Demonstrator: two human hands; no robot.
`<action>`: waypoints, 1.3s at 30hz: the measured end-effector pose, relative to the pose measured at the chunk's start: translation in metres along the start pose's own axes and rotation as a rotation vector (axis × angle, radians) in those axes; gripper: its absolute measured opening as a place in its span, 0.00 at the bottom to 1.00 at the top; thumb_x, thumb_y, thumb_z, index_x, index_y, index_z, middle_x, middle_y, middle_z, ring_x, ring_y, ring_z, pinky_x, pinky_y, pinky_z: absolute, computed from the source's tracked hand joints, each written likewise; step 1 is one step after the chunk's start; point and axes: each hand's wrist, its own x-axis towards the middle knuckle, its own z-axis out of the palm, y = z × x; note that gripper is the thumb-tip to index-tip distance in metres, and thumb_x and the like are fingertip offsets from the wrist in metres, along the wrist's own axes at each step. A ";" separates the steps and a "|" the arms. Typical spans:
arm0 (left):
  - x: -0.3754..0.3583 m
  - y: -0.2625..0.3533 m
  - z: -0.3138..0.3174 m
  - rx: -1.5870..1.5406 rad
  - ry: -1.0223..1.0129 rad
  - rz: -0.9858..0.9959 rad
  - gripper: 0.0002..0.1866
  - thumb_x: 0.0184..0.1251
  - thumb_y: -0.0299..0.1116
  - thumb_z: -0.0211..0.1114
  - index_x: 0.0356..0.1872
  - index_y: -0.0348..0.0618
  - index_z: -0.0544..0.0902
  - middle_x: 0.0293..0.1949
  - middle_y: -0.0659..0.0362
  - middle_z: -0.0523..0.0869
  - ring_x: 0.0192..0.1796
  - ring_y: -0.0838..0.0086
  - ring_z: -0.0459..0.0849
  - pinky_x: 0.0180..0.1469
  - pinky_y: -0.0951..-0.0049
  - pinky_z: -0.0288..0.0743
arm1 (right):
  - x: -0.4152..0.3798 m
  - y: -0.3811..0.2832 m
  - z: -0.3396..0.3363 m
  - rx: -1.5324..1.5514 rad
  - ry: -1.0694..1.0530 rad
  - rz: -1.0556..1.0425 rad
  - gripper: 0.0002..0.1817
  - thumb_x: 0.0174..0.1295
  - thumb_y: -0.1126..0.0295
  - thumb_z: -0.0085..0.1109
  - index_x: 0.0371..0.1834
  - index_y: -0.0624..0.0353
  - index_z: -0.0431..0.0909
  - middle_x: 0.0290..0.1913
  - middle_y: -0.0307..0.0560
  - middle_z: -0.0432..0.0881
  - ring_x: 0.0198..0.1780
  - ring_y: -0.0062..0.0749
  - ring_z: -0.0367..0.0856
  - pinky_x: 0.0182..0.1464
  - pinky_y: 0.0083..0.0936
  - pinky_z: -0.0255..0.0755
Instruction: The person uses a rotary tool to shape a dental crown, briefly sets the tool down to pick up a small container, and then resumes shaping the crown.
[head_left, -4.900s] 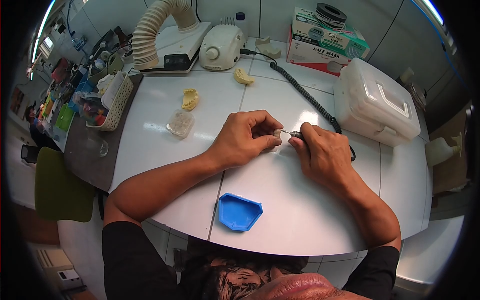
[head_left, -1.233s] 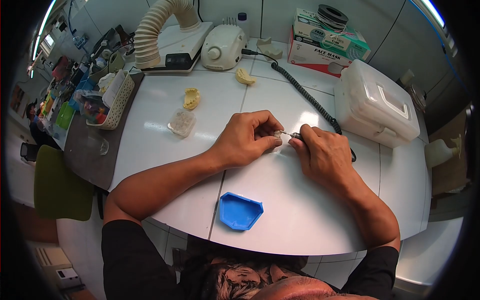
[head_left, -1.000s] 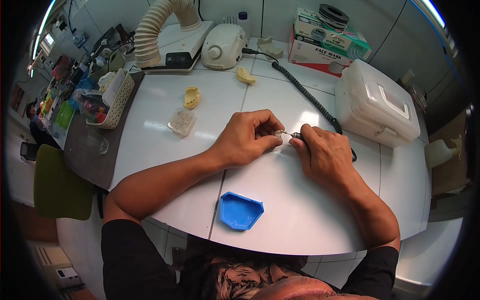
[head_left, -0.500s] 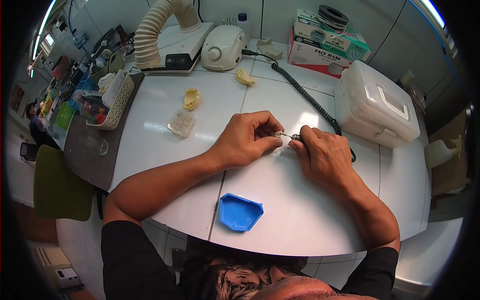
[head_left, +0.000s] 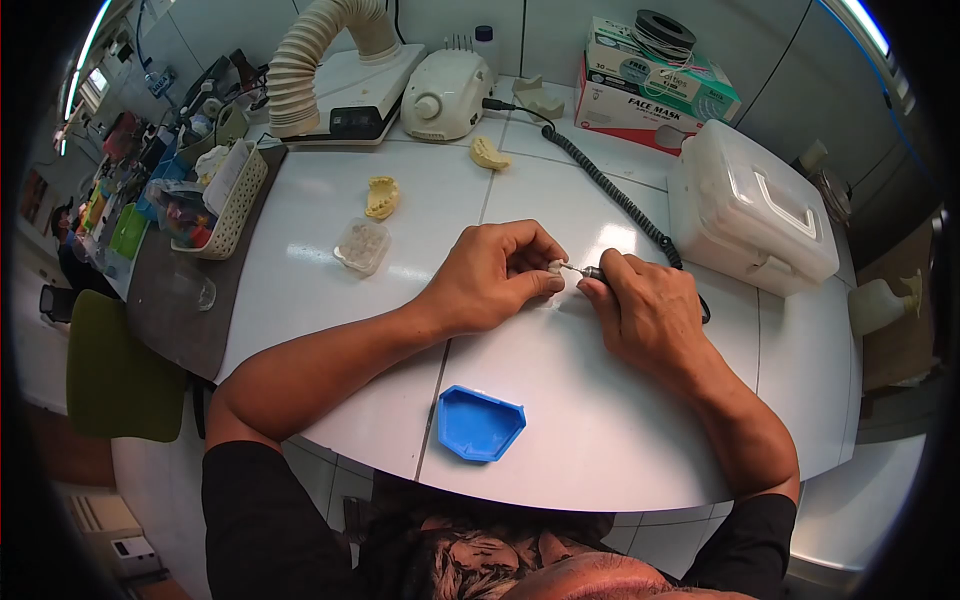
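My left hand [head_left: 490, 277] pinches a small whitish piece [head_left: 555, 267] between thumb and fingertips, above the white tabletop. My right hand [head_left: 650, 308] grips a dark rotary handpiece [head_left: 594, 274], whose thin metal bit points left and reaches the piece or nearly so; actual contact is too small to tell. A black coiled cord [head_left: 610, 190] runs from the white control unit [head_left: 445, 95] toward my right hand. Nearer my body lies an open blue tray [head_left: 481, 425]. Beyond my left hand are a clear small box [head_left: 362, 246] and two yellowish dental casts [head_left: 382, 197].
A white case [head_left: 755, 210] stands at the right, with mask boxes [head_left: 640, 100] behind it. At the back left is a white device with a ribbed hose [head_left: 295, 85]. A basket [head_left: 238, 210] sits on the left side surface. Another person [head_left: 75, 250] appears at the far left.
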 end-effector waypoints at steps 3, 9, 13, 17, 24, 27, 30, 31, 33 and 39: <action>0.000 0.000 -0.001 -0.003 -0.005 -0.005 0.11 0.80 0.27 0.74 0.56 0.34 0.87 0.45 0.58 0.93 0.48 0.80 0.92 0.54 0.77 0.88 | 0.000 0.000 0.001 -0.004 0.007 0.015 0.19 0.81 0.55 0.63 0.36 0.59 0.78 0.28 0.51 0.86 0.25 0.53 0.86 0.28 0.47 0.77; 0.001 -0.006 0.004 -0.068 0.058 0.062 0.12 0.75 0.29 0.79 0.51 0.33 0.89 0.38 0.56 0.94 0.41 0.80 0.90 0.47 0.75 0.85 | 0.001 0.000 0.001 0.003 0.002 0.017 0.20 0.81 0.55 0.64 0.36 0.59 0.77 0.28 0.52 0.86 0.25 0.53 0.86 0.29 0.47 0.77; 0.000 0.000 0.000 0.002 0.001 0.011 0.11 0.79 0.27 0.74 0.56 0.34 0.87 0.45 0.58 0.94 0.48 0.80 0.92 0.54 0.77 0.87 | 0.000 0.000 0.001 0.014 -0.002 -0.001 0.20 0.81 0.55 0.64 0.36 0.59 0.77 0.27 0.52 0.86 0.25 0.53 0.86 0.29 0.47 0.77; 0.000 -0.001 0.001 0.013 0.015 0.023 0.11 0.79 0.27 0.75 0.55 0.34 0.88 0.45 0.58 0.94 0.47 0.80 0.92 0.53 0.78 0.87 | 0.000 -0.001 -0.001 -0.008 -0.010 0.019 0.20 0.81 0.54 0.63 0.36 0.59 0.78 0.28 0.51 0.86 0.26 0.53 0.86 0.29 0.47 0.78; 0.000 -0.002 0.000 0.033 0.045 0.047 0.13 0.76 0.28 0.77 0.55 0.34 0.89 0.42 0.60 0.93 0.44 0.82 0.90 0.49 0.78 0.84 | 0.001 -0.004 -0.002 -0.017 -0.038 0.037 0.20 0.81 0.54 0.63 0.36 0.59 0.79 0.28 0.51 0.87 0.26 0.53 0.87 0.30 0.47 0.78; 0.000 -0.005 0.001 0.051 0.059 0.066 0.13 0.75 0.29 0.79 0.54 0.34 0.89 0.41 0.61 0.92 0.43 0.82 0.88 0.48 0.78 0.83 | 0.001 -0.004 -0.004 -0.021 -0.046 0.037 0.20 0.82 0.53 0.62 0.36 0.59 0.79 0.28 0.51 0.87 0.26 0.53 0.87 0.30 0.47 0.78; 0.000 -0.002 0.001 0.078 0.079 0.080 0.13 0.73 0.29 0.79 0.53 0.35 0.90 0.40 0.62 0.91 0.42 0.83 0.87 0.48 0.78 0.82 | 0.001 -0.005 -0.003 -0.031 -0.051 0.043 0.20 0.82 0.53 0.62 0.37 0.59 0.79 0.28 0.51 0.87 0.26 0.53 0.87 0.30 0.47 0.78; 0.000 -0.002 0.001 0.081 0.082 0.080 0.13 0.73 0.30 0.79 0.53 0.35 0.90 0.40 0.62 0.91 0.42 0.83 0.87 0.48 0.78 0.82 | 0.001 -0.005 -0.003 -0.036 -0.053 0.045 0.20 0.82 0.53 0.62 0.37 0.59 0.79 0.28 0.51 0.87 0.27 0.53 0.87 0.30 0.47 0.78; -0.001 -0.001 0.001 0.088 0.087 0.081 0.13 0.72 0.30 0.80 0.52 0.36 0.91 0.40 0.62 0.91 0.42 0.83 0.86 0.47 0.78 0.81 | 0.001 -0.005 -0.003 -0.033 -0.054 0.047 0.21 0.82 0.53 0.62 0.37 0.59 0.79 0.28 0.51 0.87 0.27 0.53 0.87 0.30 0.47 0.78; 0.000 -0.003 0.002 0.097 0.094 0.092 0.13 0.72 0.30 0.79 0.53 0.36 0.91 0.39 0.62 0.91 0.42 0.83 0.86 0.47 0.78 0.81 | 0.001 -0.005 -0.004 -0.028 -0.060 0.052 0.21 0.82 0.53 0.62 0.36 0.59 0.79 0.28 0.51 0.86 0.26 0.52 0.87 0.30 0.47 0.78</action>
